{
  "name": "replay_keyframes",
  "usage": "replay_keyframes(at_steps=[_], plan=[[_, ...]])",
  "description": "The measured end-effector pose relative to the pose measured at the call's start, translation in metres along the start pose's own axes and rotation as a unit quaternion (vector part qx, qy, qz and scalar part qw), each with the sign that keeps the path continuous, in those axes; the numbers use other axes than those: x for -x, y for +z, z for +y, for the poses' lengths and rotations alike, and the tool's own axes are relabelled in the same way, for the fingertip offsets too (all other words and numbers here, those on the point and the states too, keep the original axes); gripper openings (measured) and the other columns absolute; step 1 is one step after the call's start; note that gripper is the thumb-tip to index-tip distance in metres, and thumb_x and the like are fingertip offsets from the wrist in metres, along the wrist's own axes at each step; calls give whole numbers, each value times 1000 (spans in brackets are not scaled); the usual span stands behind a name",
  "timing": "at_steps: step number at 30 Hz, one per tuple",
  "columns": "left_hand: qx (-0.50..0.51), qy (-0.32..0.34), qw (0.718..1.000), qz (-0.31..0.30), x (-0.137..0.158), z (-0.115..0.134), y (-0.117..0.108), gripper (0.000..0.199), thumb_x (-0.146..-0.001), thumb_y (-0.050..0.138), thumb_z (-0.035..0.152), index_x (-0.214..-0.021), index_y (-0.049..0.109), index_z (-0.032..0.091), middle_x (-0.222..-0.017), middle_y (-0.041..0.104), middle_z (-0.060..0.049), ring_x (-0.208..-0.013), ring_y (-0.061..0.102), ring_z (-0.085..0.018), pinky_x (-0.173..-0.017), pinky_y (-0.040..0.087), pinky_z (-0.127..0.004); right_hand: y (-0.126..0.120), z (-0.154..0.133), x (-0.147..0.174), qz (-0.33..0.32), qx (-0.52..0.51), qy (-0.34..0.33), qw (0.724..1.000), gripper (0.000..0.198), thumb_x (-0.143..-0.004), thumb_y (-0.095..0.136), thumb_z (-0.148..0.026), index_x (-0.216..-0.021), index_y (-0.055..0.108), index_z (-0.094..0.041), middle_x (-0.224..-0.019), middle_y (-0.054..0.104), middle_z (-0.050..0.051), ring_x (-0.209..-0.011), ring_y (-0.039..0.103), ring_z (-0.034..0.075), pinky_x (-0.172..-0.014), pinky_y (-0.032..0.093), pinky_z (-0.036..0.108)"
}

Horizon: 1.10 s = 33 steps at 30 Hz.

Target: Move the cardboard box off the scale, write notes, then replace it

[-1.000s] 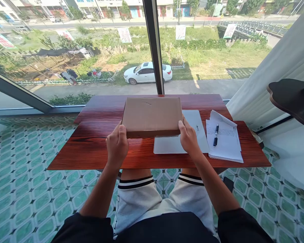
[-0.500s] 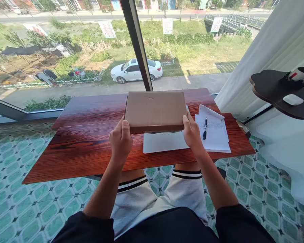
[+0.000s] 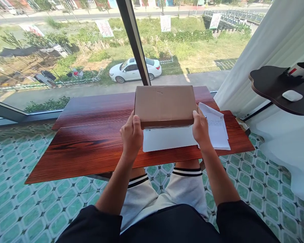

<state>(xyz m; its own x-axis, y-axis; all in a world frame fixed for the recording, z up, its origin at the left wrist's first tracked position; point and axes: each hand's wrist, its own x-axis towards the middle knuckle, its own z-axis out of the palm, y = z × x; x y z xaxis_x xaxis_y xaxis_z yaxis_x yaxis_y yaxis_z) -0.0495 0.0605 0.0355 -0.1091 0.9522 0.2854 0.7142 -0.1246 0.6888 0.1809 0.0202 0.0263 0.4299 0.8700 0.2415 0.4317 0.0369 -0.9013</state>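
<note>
A closed brown cardboard box (image 3: pixel 164 104) is held up above the table between both hands. My left hand (image 3: pixel 133 136) grips its near left corner, thumb on the front edge and fingers round the side. At the near right corner my right hand (image 3: pixel 200 126) holds it the same way, its fingertips partly hidden behind the box. Beneath the box lies a flat, silvery-white panel (image 3: pixel 169 140), its far part covered from sight. White paper sheets (image 3: pixel 216 126) with writing lie to the right, partly behind my right hand.
The dark red wooden table (image 3: pixel 86 148) stands against a large window with a slanted frame post (image 3: pixel 135 40). At the right, a dark wavy-edged shelf (image 3: pixel 267 86) carries a white mouse-like object (image 3: pixel 292 96) and a pot. A white curtain (image 3: pixel 271 44) hangs beside it.
Both hands have carried the box to the right and slightly up. It now covers more of the papers' left side, and the pen on them is almost wholly hidden.
</note>
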Motion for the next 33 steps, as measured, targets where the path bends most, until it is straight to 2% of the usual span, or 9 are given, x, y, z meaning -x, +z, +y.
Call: replay_keyframes(at_steps=[4, 9, 14, 21, 27, 33], plan=[[12, -3, 1000, -6, 2, 5, 6, 56, -101, 22, 45, -120, 65, 16, -110, 73, -16, -104, 67, -27, -88, 43, -36, -5, 1, -6, 20, 4, -7, 1000, 51, -99, 29, -38, -135, 62, -24, -131, 66, 5, -111, 60, 28, -103, 44, 41], [11, 0, 1000, -11, 2, 11, 12, 56, -102, 22, 43, -131, 62, 16, -123, 71, -18, -112, 66, -29, -93, 44, -38, -9, 3, -12, 35, 9, 1, 999, 49, -98, 30, -37, -130, 65, -25, -120, 69, 6, -112, 60, 28, -102, 44, 43], [12, 6, 1000, -10, 4, 15, 15, 60, -102, 22, 45, -140, 57, 14, -131, 68, -19, -120, 65, -30, -98, 45, -40, -11, 6, -14, 61, -12, -15, 998, 49, -98, 35, -45, -128, 66, -22, -119, 69, 7, -118, 59, 29, -106, 43, 43], [-17, -5, 1000, -5, 14, 13, 18, 68, -102, 18, 55, -144, 55, 16, -135, 66, -19, -115, 67, -32, -98, 48, -44, -11, 11, -10, 70, -5, -3, 998, 53, -91, 47, -58, -124, 68, -22, -116, 71, 8, -110, 62, 32, -98, 47, 46], [-39, -2, 998, -44, 19, 15, 22, 66, -102, 17, 50, -143, 55, 15, -136, 65, -21, -115, 67, -34, -96, 48, -45, -13, 22, -12, 72, 12, 10, 997, 56, -89, 47, -59, -126, 69, -22, -117, 71, 8, -113, 62, 32, -103, 44, 47], [-60, 9, 996, -69, 17, 16, 29, 63, -103, 17, 47, -146, 52, 17, -125, 71, -19, -108, 69, -33, -92, 48, -43, -11, 39, -14, 65, 16, 34, 997, 54, -89, 46, -60, -119, 70, -22, -113, 72, 8, -109, 63, 32, -100, 45, 46]])
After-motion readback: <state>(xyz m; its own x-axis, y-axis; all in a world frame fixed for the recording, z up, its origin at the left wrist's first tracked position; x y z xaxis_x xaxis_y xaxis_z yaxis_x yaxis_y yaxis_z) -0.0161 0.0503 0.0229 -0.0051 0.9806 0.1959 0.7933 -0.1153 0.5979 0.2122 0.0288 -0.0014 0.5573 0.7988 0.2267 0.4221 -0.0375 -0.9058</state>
